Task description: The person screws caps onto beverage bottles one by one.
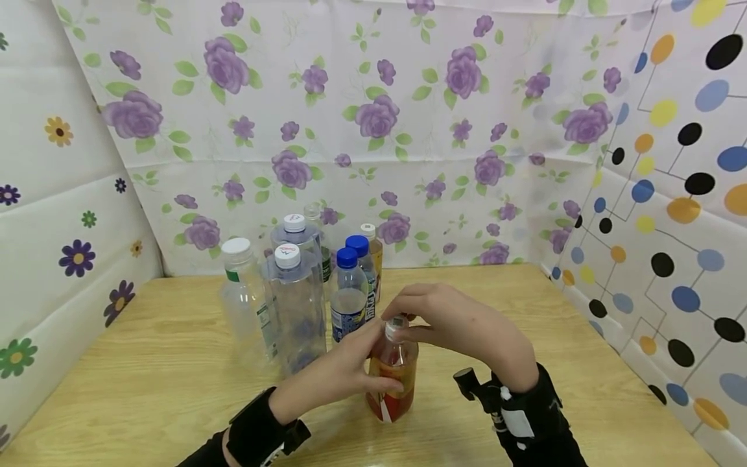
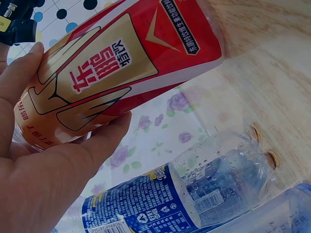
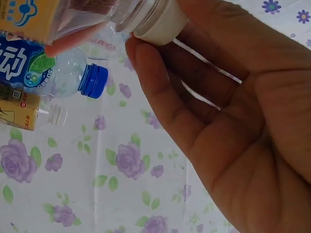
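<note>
In the head view my left hand (image 1: 338,370) grips the body of a drink bottle (image 1: 399,376), thumb across its front. The bottle stands roughly upright, with reddish contents and a gold-and-red label (image 2: 114,68) that fills much of the left wrist view. From above, my right hand (image 1: 467,321) pinches the bottle's white cap (image 3: 163,24) between thumb and fingers. The cap still sits at the neck; whether it is loose I cannot tell. Just behind my left hand is a clear bottle with a blue cap (image 1: 347,258) and a blue label (image 2: 141,204).
Several other bottles stand left of and behind my hands: a clear one with a green tag (image 1: 236,250), large clear ones with white caps (image 1: 287,256), and a gold-labelled one (image 1: 376,256) at the back. Flowered cloth (image 1: 350,130) walls in the wooden table (image 1: 146,389).
</note>
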`<state>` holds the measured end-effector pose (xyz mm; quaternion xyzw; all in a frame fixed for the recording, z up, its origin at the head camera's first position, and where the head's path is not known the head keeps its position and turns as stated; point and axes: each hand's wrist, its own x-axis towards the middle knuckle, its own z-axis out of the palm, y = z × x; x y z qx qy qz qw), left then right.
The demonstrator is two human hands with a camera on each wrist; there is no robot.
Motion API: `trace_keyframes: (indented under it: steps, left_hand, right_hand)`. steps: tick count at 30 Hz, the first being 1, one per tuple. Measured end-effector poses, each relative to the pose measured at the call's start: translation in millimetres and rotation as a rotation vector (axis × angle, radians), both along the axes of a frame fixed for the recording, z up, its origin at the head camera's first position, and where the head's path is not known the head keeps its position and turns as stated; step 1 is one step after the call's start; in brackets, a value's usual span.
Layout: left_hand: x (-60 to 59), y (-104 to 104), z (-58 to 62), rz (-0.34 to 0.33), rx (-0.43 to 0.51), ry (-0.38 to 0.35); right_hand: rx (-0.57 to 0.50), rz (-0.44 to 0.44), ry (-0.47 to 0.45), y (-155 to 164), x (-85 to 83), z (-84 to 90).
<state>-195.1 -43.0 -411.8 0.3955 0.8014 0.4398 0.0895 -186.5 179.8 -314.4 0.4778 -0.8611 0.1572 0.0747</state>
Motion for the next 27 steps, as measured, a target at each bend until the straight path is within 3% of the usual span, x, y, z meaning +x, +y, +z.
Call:
trace_keyframes:
  steps: [5, 9, 14, 22, 27]
  left_hand:
    - [0.6, -2, -1.4, -0.006, 0.001, -0.009]
    - [1.1, -3, -0.2, -0.005, 0.000, -0.032]
    - [1.2, -2, 1.4, -0.018, 0.003, -0.033]
    - [1.4, -3, 0.7, 0.007, -0.027, -0.035]
    - [0.8, -1, 0.6, -0.002, -0.014, -0.012]
  right_hand:
    - [-0.011, 0.140, 0.014, 6, -6.1, -0.9]
    - [-0.016, 0.189, 0.016, 10, -8.6, -0.2]
    - [-0.011, 0.182, 0.017, 10, -9.2, -0.5]
    - [-0.037, 0.098, 0.052, 3, -9.6, -7.5]
    - [-0.037, 0.127, 0.022, 3, -11.7, -6.5]
